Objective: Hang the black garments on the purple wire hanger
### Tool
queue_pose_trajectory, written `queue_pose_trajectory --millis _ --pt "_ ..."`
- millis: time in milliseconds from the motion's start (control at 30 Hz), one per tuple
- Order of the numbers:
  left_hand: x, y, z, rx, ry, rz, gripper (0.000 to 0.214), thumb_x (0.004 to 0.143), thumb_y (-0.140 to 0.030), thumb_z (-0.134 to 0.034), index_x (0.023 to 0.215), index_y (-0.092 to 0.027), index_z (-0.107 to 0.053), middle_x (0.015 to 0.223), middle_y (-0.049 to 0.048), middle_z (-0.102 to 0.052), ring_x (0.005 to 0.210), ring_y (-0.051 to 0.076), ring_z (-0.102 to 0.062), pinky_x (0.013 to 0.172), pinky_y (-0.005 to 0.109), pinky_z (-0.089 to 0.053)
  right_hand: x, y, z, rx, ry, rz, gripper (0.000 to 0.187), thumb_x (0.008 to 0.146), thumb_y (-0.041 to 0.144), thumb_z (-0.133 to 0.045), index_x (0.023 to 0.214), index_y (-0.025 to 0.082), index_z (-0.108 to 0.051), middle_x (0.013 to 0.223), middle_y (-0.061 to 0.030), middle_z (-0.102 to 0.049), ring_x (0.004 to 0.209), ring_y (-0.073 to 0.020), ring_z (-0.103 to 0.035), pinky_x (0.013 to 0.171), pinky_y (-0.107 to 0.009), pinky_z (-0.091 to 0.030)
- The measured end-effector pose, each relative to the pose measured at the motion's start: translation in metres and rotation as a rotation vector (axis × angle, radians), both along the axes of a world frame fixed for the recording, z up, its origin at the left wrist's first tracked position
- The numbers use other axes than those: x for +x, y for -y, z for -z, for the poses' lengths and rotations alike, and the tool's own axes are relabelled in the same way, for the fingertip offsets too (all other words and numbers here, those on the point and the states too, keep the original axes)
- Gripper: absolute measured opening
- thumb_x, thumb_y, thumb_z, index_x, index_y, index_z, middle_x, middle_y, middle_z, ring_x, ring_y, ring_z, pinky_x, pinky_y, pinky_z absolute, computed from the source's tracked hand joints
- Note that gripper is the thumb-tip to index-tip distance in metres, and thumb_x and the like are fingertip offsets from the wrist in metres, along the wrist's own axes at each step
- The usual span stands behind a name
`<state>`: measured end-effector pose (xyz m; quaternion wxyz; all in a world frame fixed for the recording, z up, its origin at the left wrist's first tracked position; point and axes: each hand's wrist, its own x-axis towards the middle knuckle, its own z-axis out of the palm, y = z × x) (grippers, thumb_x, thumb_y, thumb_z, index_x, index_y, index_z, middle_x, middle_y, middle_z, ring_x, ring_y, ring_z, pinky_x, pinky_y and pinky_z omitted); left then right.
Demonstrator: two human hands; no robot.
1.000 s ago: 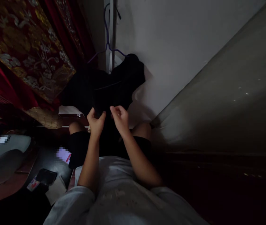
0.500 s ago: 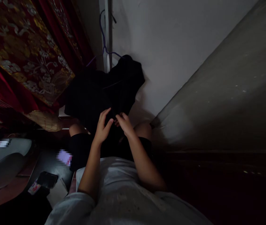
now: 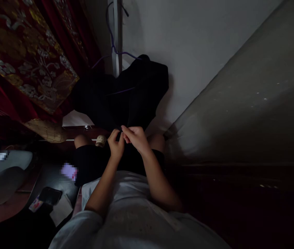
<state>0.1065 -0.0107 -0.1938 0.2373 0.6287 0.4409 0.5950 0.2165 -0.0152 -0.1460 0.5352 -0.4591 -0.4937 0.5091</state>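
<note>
A black garment [image 3: 144, 90] hangs on a thin purple hanger [image 3: 130, 54] in front of me. Its front edges come together low down, where both my hands meet. My left hand [image 3: 116, 147] is closed in a pinch on the garment's edge, thumb and forefinger together. Right beside it, my right hand [image 3: 137, 139] pinches the same edge, its other fingers curled in. The fingertips nearly touch. Any small fastener between them is too dark to make out.
A metal pole [image 3: 116, 38] stands behind the hanger, by a pale wall [image 3: 188, 52]. At left hangs a red curtain [image 3: 30, 62] with gold and silver patterns. A dark phone [image 3: 50, 196] and white paper [image 3: 61, 209] lie at lower left. A beige dotted object [image 3: 100, 140] is near my left knee.
Both hands have closed from loosely spread fingers into pinches on the garment's edge. The garment's lower part is drawn toward them, and its right side has swung outward.
</note>
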Motion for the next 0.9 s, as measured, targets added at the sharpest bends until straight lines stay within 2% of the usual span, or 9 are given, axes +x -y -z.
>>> queue_pose_trajectory --millis 133,233,333,500,567,633,700,767,900 --pt "-0.002 0.0 0.002 -0.047 0.005 0.047 0.02 0.096 -0.032 -0.06 0.091 -0.016 -0.071 0.089 0.0075 -0.072 0.086 0.021 -0.067 0.083 0.031 -0.051 -0.005 0.0 0.004 0.006 -0.037 0.079 0.06 0.081 0.074 -0.064 0.062 0.018 -0.061 0.052 -0.0025 -0.055 0.049 -0.0118 -0.049 0.05 -0.026 -0.036" --pt "-0.006 -0.005 0.005 -0.07 -0.009 0.071 0.02 0.096 -0.033 -0.063 0.091 -0.016 -0.072 0.09 0.0067 -0.073 0.089 0.022 -0.068 0.087 0.031 -0.05 -0.005 -0.011 -0.007 0.045 -0.068 0.167 0.059 0.082 0.074 -0.062 0.065 0.018 -0.06 0.055 -0.0031 -0.057 0.049 -0.0109 -0.049 0.048 -0.026 -0.036" --pt "-0.01 -0.013 0.01 -0.102 -0.008 0.065 0.019 0.095 -0.033 -0.066 0.088 -0.016 -0.07 0.085 0.0044 -0.071 0.084 0.02 -0.067 0.081 0.028 -0.048 -0.002 -0.038 -0.044 0.114 -0.101 0.232 0.058 0.083 0.074 -0.063 0.066 0.018 -0.057 0.055 -0.0017 -0.055 0.047 -0.0093 -0.048 0.045 -0.023 -0.033" --pt "-0.023 -0.027 0.023 -0.211 -0.053 0.053 0.02 0.096 -0.032 -0.063 0.089 -0.014 -0.068 0.079 0.0027 -0.067 0.077 0.016 -0.063 0.071 0.023 -0.046 0.003 -0.083 -0.128 0.104 -0.198 0.217 0.057 0.087 0.067 -0.066 0.065 0.019 -0.047 0.05 0.0039 -0.044 0.042 -0.0046 -0.037 0.038 -0.018 -0.021" --pt "-0.031 -0.033 0.026 -0.246 -0.084 0.063 0.018 0.096 -0.028 -0.062 0.089 -0.013 -0.068 0.077 0.0026 -0.067 0.073 0.015 -0.063 0.069 0.023 -0.046 0.003 -0.09 -0.149 0.11 -0.257 0.189 0.054 0.09 0.061 -0.066 0.065 0.018 -0.047 0.05 0.005 -0.043 0.041 -0.0036 -0.032 0.037 -0.017 -0.017" --pt "-0.038 -0.037 0.024 -0.272 -0.125 0.09 0.013 0.092 -0.024 -0.066 0.087 -0.013 -0.069 0.076 0.0033 -0.069 0.072 0.016 -0.064 0.069 0.024 -0.047 0.003 -0.09 -0.158 0.125 -0.269 0.165 0.051 0.093 0.057 -0.066 0.065 0.018 -0.048 0.051 0.0043 -0.045 0.041 -0.0039 -0.031 0.036 -0.017 -0.017" --pt "-0.044 -0.041 0.01 -0.299 -0.177 0.139 0.008 0.087 -0.02 -0.073 0.087 -0.013 -0.073 0.081 0.0051 -0.073 0.075 0.018 -0.067 0.072 0.026 -0.05 0.003 -0.089 -0.158 0.143 -0.23 0.136 0.05 0.092 0.057 -0.067 0.064 0.019 -0.049 0.052 0.0027 -0.047 0.041 -0.0054 -0.033 0.037 -0.019 -0.019" --pt "-0.048 -0.046 -0.021 -0.251 -0.226 0.197 0.013 0.083 -0.019 -0.078 0.095 -0.015 -0.076 0.092 0.0074 -0.076 0.083 0.021 -0.071 0.08 0.029 -0.053 0.003 -0.087 -0.154 0.174 -0.187 0.109 0.05 0.091 0.06 -0.066 0.065 0.02 -0.051 0.053 0.0018 -0.049 0.042 -0.0068 -0.036 0.038 -0.02 -0.021" --pt "-0.047 -0.065 -0.119 0.19 -0.221 0.178 0.036 0.098 -0.035 -0.067 0.132 -0.021 -0.066 0.108 0.0074 -0.074 0.096 0.02 -0.07 0.092 0.033 -0.055 0.004 -0.081 -0.15 0.251 -0.115 0.089 0.052 0.095 0.062 -0.059 0.066 0.02 -0.053 0.05 0.0016 -0.049 0.04 -0.0073 -0.036 0.038 -0.021 -0.022"
